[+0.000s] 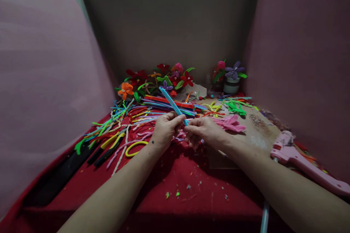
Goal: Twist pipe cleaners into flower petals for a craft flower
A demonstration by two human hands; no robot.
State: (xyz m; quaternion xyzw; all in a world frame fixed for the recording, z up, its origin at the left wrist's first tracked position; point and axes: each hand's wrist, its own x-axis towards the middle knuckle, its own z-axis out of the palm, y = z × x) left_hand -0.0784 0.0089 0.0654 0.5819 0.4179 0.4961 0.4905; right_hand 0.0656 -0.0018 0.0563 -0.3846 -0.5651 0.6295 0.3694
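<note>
- We hold the blue pipe cleaners (171,102) in our grip, slanting up and to the left.
- Our left hand (166,127) pinches them low down; our right hand (203,131) has its fingertips closed at their bottom end.
- Just beyond the grip we see a pile of coloured pipe cleaners (157,99).
- Left of it lie our pliers (110,151) and a yellow loop handle (127,151).
- Right of it are pink pipe cleaners (232,123) and, farther off, a pink plastic tool (290,151).
- Well behind it stand flowers (187,79).
</note>
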